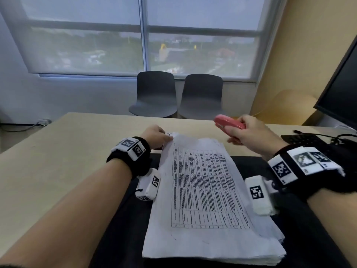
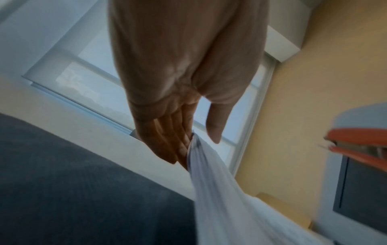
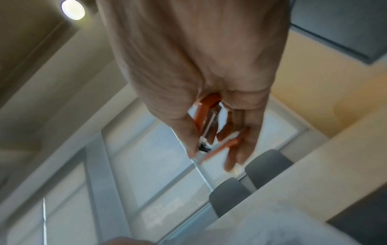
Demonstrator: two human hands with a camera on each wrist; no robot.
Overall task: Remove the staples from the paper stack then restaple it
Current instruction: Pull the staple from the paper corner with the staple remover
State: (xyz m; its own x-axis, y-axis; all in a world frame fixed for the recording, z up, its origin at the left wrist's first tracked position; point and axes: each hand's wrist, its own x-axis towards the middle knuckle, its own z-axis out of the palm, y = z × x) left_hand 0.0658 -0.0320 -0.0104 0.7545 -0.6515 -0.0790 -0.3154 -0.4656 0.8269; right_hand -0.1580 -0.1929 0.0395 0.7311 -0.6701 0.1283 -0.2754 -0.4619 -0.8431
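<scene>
— What carried it all?
— A beige table [image 1: 58, 151] with a black mat [image 1: 123, 229] on it; the paper stack [image 1: 202, 190] lay on the mat, below the fingers [image 1: 166, 139].
— Anything else?
— A black keyboard [image 1: 305, 139], right of them.

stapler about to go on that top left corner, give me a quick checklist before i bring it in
1. Right hand grips the stapler: ok.
2. Stapler mouth is open, seen from the left wrist: ok.
3. Left hand pinches the paper stack at its far left corner: ok.
4. Corner lifted off the desk: ok.
5. Old staples all out: cannot tell.
6. Sheet edges squared: not ok, the near right edges fan out.
</scene>
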